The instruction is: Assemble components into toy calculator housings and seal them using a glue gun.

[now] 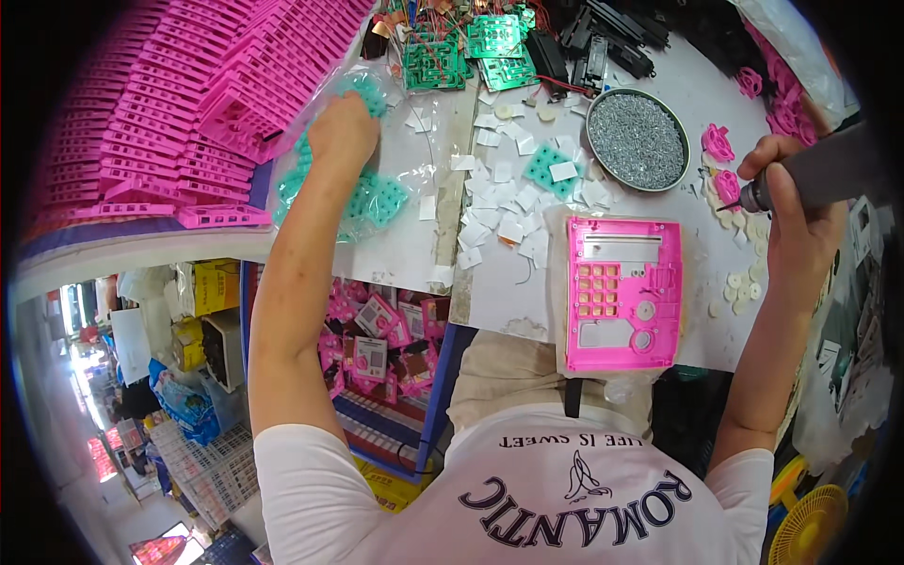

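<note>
My left hand (344,132) is in a clear plastic bag of teal rubber keypads (377,200) on the left of the table. Its fingers curl closed among the keypads, and whatever they grip is hidden. On the right, my right hand (799,212) is wrapped around a dark grey electric screwdriver (829,169), its bit pointing left over the table. In front of my body lies a pink plastic housing (617,331) with rows of square key openings and round holes. A single teal keypad (543,175) sits beyond it, with a white square piece on top.
A round tin of small metal screws (637,139) stands beyond the housing. White square pieces (508,229) are scattered beside it. Stacked pink frames (160,122) fill the far left. Green circuit boards (435,66) and black parts (612,38) lie at the back.
</note>
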### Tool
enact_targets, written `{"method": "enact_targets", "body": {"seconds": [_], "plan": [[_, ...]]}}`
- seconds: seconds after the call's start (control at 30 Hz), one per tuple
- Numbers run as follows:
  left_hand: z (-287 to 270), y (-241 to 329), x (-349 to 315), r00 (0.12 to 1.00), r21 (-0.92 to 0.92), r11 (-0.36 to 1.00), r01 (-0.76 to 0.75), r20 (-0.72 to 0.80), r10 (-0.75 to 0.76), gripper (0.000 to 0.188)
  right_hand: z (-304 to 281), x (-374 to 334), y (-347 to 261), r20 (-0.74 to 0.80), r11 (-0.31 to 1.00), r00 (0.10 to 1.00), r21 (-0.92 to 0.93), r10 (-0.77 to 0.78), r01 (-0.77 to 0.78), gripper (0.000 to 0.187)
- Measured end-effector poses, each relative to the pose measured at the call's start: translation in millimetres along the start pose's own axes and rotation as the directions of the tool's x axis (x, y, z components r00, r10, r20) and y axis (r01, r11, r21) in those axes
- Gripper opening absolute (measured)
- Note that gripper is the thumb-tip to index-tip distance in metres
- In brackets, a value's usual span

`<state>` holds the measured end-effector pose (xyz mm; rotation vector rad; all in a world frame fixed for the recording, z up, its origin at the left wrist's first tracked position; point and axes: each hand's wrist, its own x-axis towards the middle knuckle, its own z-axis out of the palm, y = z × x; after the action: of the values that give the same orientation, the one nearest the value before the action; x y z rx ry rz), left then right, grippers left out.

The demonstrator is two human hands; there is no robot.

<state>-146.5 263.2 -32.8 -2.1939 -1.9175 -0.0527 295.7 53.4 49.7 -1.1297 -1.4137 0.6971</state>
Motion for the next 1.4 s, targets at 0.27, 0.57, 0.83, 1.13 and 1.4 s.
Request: {"method": "enact_targets", "body": {"seconds": [0.27,0.57,0.83,1.13,1.4], "plan": [[-51.8,13.1,-77.8,0.943,-0.812,0.535,0.232,0.322,0.08,0.047,15.0,-24.4,-14.8,-0.514,0.951,0.811,-0.264,-0.279,0.16,0.038],[-94.1,134.6,-197.1,0.554,-0.415,-0.393,0.821,0.409,0.725,0.055,37.9,-60.5,-20.1,0.424,0.988,0.896,-0.019,-0.132,0.155,0.045],[-90.1,158.6,-240.2,0.078,-0.187,-0.017,0.982,0.326,0.942,0.056,58.5,-96.1,5.5,0.576,0.956,0.801,0.294,-0.161,-0.019,0.019],[-80.8,105.0,-227.5,0.735,-0.832,-0.057,0.551,0.452,0.506,0.028,72.5,-48.3,12.2,0.751,0.903,0.653,-0.21,-0.096,0.375,0.021],[-70.7,105.9,-231.4,0.758,-0.835,-0.096,0.542,0.437,0.484,0.026,84.9,-46.3,19.6,0.677,0.816,0.735,-0.446,0.04,0.367,0.022]]}}
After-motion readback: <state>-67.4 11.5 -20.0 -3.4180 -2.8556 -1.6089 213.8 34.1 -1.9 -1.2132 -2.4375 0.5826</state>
